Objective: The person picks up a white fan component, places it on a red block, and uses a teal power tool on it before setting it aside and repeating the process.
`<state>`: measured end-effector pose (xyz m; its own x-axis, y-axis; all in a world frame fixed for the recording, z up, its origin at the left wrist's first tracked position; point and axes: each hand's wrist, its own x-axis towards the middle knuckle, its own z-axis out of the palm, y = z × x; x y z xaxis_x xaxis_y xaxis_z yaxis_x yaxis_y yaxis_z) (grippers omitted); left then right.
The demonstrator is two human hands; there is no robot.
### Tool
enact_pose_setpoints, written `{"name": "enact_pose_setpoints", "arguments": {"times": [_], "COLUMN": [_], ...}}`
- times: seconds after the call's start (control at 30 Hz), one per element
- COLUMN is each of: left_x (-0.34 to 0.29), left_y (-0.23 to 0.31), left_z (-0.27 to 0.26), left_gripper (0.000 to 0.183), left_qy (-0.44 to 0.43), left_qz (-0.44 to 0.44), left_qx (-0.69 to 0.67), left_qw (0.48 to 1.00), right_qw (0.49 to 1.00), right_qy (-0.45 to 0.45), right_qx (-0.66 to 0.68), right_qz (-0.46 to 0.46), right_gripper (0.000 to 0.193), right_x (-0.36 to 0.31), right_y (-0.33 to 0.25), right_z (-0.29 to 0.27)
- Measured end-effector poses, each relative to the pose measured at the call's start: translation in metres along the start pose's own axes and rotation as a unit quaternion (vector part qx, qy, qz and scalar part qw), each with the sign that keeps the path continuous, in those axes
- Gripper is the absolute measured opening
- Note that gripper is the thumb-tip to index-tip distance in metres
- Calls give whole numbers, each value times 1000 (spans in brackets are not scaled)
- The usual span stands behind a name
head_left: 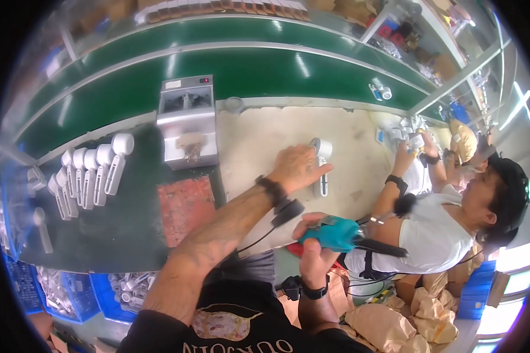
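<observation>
right grip [315, 256] clasped a teal handheld tool [340, 233]; against left grip [294, 167], closure unclear, lay a white round-headed plastic piece [324, 149].

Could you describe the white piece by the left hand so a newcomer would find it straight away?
Start at the boxy silver machine on the workbench, then go right onto the beige surface. There, beside the left hand, is a white round-headed piece with a slotted handle. Unlike the similar pieces grouped left of the machine, it has a hand at it.

Long green surface [247, 73], brown sacks [380, 325], blue crate [476, 289], co-worker [433, 238] in black cap [510, 185]
</observation>
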<state>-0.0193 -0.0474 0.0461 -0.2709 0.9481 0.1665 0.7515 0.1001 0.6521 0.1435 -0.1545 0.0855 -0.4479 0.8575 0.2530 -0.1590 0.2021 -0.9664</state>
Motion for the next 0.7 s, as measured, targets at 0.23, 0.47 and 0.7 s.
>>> {"name": "enact_pose_setpoints", "arguments": {"times": [0.23, 0.47, 0.7], "left_x": [11, -60, -170], "left_y": [0, -30, -46], "left_z": [32, -23, -118], "left_gripper": [58, 26, 21], "left_qy": [-68, 58, 81], "left_qz": [-64, -9, -14], "left_qx": [-4, -54, 3], "left_qw": [996, 997, 997], "right_qw": [998, 999, 998], "right_qy": [54, -6, -66], "right_qx": [13, -27, -5], "right_qz": [-19, -27, -4], "right_gripper": [78, 70, 71], "right_x": [-8, 14, 27], "right_y": [-4, 19, 40], "right_z": [-19, -15, 25]}}
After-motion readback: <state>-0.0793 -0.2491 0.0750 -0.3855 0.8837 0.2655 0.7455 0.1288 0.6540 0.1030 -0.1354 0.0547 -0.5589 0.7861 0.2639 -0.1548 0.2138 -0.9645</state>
